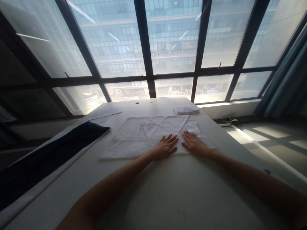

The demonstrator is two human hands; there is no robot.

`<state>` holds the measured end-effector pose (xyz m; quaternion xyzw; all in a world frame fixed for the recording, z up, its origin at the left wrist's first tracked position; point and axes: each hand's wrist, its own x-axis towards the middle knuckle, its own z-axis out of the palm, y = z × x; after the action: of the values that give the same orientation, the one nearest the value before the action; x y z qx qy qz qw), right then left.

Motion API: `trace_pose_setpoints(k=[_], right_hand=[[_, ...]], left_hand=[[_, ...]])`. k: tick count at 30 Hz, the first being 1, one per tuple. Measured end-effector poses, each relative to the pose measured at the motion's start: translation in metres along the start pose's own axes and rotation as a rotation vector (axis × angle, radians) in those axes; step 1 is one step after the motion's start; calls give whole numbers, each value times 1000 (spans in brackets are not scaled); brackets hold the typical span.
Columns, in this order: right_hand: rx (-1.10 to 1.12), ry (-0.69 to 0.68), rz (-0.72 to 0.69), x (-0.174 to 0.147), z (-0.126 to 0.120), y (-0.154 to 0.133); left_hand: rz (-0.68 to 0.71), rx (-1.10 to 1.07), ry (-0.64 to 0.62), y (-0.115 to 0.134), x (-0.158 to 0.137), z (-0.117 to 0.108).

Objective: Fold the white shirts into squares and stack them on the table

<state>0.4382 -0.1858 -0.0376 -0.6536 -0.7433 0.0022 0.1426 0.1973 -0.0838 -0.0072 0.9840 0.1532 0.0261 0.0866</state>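
Note:
A white garment (134,145), which looks like a T-shirt, lies spread on the white table (168,191), with its near side folded over in a long band. My left hand (165,147) rests flat on that band, fingers stretched toward the far right. Close beside it, my right hand (194,144) also presses flat on the cloth, its fingers pointing to the far left. Neither hand grips anything. Some creases show in the cloth beyond my fingertips.
A folded white cloth (186,110) sits at the table's far right. Along the left edge lies dark navy fabric (55,153) over white material. Thin white sheets (103,111) lie at the far left. Large windows (172,38) stand behind the table, and a curtain (283,73) hangs at right.

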Motion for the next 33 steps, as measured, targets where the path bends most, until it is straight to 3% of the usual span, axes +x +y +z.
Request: trace_pose_setpoints(k=[7,15,18,22,25,28,33], right_hand=[[-33,39,-20,-6,5,7],[-23,65,-30,-8,5,5],[-3,87,-28,-8,6,5],[67,221,-3,-7,4,12],[103,340,45,-8,-5,27],[110,372,68,-10,-19,51],[181,169,161,-17,-37,90]], left_hand=[[-148,48,-15,-31,-22,-6],[-438,96,29,-108,-105,-21],[-560,156,119,-136,-146,-25],[-718,223,353,-173,-200,-30],[-736,136,473,-198,-229,-37],[-678,-15,521,-215,-242,-44],[-662,-92,530,-223,-243,-50]])
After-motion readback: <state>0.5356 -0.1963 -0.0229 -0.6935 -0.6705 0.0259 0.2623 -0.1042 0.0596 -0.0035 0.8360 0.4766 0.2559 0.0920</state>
